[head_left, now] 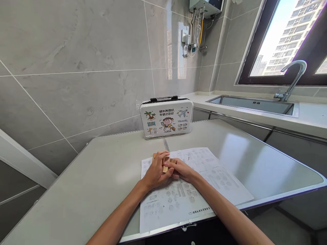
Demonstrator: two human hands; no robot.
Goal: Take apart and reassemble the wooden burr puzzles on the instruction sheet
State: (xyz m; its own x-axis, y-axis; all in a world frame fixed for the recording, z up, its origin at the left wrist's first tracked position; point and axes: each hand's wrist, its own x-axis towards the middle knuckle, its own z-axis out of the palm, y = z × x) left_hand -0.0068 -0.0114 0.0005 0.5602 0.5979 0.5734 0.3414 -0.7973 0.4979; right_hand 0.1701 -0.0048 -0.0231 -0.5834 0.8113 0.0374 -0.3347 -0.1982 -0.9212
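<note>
Glossy table [114,156]; left hand [156,170] and right hand [182,168], grip curled round apparently wooden blocks [165,168].

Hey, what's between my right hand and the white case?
In the head view, a strip of the paper, then tabletop with a seam.

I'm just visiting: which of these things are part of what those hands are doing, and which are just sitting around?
Seemingly part of it:
- wooden pieces, held between both hands
- printed paper, under the hands

Apparently just around:
- white cartoon case, standing untouched behind the paper
- sink
- faucet
</note>
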